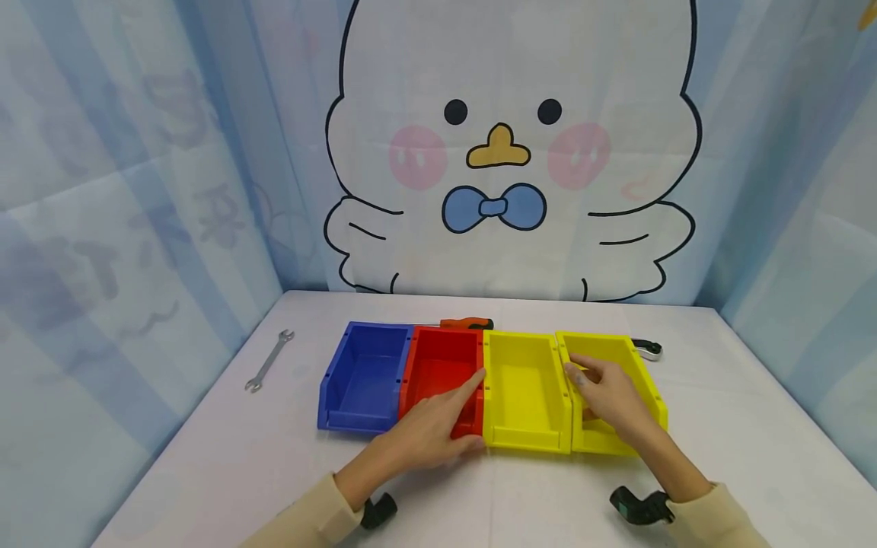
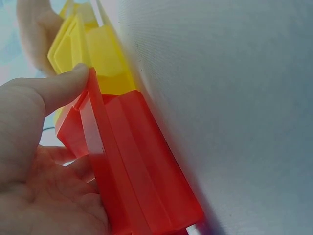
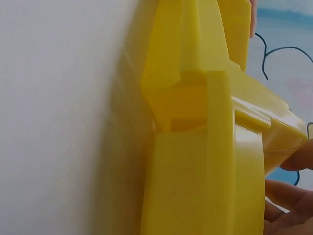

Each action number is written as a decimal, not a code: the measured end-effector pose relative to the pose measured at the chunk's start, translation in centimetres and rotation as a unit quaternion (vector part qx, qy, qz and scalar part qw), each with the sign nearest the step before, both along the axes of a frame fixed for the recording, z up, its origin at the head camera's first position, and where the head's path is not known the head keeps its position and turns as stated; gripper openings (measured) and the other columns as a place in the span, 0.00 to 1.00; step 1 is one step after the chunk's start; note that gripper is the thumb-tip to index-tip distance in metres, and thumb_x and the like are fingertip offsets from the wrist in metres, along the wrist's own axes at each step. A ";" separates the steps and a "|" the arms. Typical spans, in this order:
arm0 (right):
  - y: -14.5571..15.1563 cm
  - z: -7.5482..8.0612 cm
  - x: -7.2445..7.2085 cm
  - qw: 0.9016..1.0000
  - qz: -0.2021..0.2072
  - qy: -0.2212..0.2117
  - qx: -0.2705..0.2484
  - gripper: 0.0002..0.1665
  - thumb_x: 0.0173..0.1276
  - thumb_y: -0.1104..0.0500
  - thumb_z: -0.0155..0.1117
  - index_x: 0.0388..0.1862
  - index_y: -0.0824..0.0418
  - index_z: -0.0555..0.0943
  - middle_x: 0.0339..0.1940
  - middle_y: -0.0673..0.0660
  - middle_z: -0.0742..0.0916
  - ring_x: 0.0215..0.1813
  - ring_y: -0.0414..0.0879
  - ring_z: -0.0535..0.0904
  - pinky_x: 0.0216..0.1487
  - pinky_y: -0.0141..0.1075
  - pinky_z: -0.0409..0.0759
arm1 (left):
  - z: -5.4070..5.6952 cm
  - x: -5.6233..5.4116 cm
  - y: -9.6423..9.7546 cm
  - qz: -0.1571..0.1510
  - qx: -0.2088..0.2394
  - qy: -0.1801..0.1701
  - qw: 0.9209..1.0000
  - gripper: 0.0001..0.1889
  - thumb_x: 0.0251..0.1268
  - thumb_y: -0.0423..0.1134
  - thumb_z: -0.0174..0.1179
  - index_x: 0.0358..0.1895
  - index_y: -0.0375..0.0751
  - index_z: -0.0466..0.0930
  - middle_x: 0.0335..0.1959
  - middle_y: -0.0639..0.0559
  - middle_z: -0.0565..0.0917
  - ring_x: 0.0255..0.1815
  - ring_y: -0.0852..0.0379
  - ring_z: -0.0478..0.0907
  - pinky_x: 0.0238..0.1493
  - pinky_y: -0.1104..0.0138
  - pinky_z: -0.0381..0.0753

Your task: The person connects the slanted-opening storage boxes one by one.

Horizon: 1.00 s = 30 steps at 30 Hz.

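Observation:
Four open-front storage bins stand side by side: a blue bin (image 1: 366, 374), a red bin (image 1: 438, 358), a middle yellow bin (image 1: 526, 384) and a right-hand yellow bin (image 1: 603, 346). My left hand (image 1: 428, 434) reaches over the red bin, its straight index finger touching the wall beside the middle yellow bin. In the left wrist view, the thumb (image 2: 73, 83) rests at the red bin's front corner. My right hand (image 1: 613, 399) pinches the left wall of the right-hand yellow bin, with fingers (image 3: 288, 198) inside it. A narrow gap separates the two yellow bins toward the front.
An open-end wrench (image 1: 269, 361) lies to the left on the white table (image 1: 205, 472). Behind the bins is an orange-handled screwdriver (image 1: 466, 323). A black-handled tool (image 1: 647, 349) pokes out behind the right-hand yellow bin. Printed curtains (image 1: 507, 259) enclose the table.

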State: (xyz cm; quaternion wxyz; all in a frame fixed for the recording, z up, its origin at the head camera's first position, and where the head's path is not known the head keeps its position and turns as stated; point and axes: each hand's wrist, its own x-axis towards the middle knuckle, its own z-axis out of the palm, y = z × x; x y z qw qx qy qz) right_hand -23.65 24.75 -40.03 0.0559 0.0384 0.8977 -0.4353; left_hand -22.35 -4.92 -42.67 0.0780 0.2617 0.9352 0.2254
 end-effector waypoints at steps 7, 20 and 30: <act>0.0 -0.6 0.0 1.000 0.000 0.001 0.007 0.39 0.86 0.45 0.54 0.85 0.63 0.62 0.73 0.74 0.78 0.49 0.50 0.83 0.43 0.36 0.91 | 0.2 0.1 0.0 0.001 0.005 -0.005 1.000 0.56 0.68 0.56 0.71 0.88 0.67 0.39 0.82 0.53 0.71 0.71 0.51 0.79 0.73 0.50 0.81; 0.2 -0.6 0.2 1.000 -0.011 -0.020 0.002 0.38 0.87 0.46 0.52 0.86 0.62 0.60 0.75 0.74 0.75 0.51 0.51 0.82 0.45 0.35 0.91 | -0.1 0.0 0.4 -0.006 0.008 -0.005 1.000 0.56 0.68 0.54 0.72 0.88 0.64 0.40 0.81 0.52 0.73 0.67 0.52 0.80 0.72 0.51 0.82; 0.1 -0.5 0.9 1.000 -0.014 -0.016 0.023 0.36 0.88 0.48 0.50 0.86 0.63 0.60 0.75 0.73 0.75 0.51 0.51 0.80 0.43 0.33 0.88 | 0.0 0.3 0.5 -0.002 0.001 -0.016 1.000 0.56 0.67 0.56 0.72 0.88 0.70 0.38 0.81 0.54 0.72 0.69 0.52 0.80 0.72 0.51 0.83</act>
